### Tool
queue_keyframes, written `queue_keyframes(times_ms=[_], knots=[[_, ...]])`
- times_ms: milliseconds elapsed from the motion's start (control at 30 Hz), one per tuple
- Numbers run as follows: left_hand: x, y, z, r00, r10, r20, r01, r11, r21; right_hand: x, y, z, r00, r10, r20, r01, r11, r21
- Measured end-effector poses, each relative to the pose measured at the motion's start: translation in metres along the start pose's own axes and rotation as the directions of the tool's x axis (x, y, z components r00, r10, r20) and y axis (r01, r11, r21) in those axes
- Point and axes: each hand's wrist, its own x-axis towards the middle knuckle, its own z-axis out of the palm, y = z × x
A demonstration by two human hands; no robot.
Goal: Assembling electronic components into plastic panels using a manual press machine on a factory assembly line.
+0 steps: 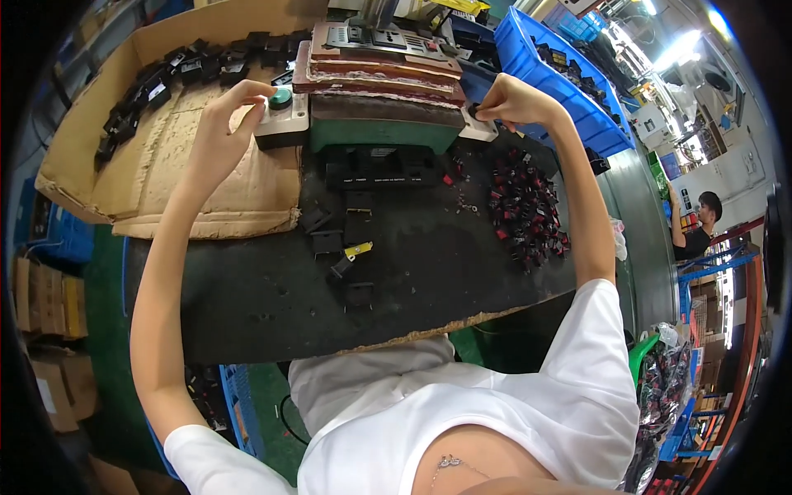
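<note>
My left hand (pixel 228 124) reaches to a green push button (pixel 280 99) on a pale metal box (pixel 285 122). Its fingers are apart, one over the button and the thumb by the box's edge. Opposite, my right hand (pixel 517 102) is closed at a dark button (pixel 474 110) on a second pale box (pixel 481 130), which it partly hides. Between the hands stands a press (pixel 384 103) with stacked reddish-brown plates over a green base. A long black fixture (pixel 381 167) lies in front of it.
Black plastic parts (pixel 326 242) and a yellow piece (pixel 358 250) lie before the fixture. A pile of small red-and-black parts (pixel 532 210) is at right. Left is a cardboard tray (pixel 165 194) with black housings. A blue crate (pixel 503 41) stands far right. Another person (pixel 697 231) is beyond.
</note>
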Motion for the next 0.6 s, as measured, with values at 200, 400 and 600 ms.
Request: queue_keyframes(times_ms=[200, 400, 600], knots=[[0.000, 0.008, -0.005, 0.970, -0.240, 0.038, 0.232, 0.868, -0.440, -0.002, -0.035, 0.004, 0.975, 0.208, -0.076, -0.221, 0.887, -0.406], [0.003, 0.009, 0.000, 0.960, -0.278, 0.027, 0.259, 0.850, -0.458, 0.004, -0.040, -0.013, 0.874, -0.391, -0.289, 0.265, 0.881, -0.391], [0.002, 0.005, 0.002, 0.957, -0.287, 0.041, 0.275, 0.856, -0.437, 0.055, -0.040, 0.002, 0.665, -0.633, -0.397, 0.385, 0.746, -0.544]])
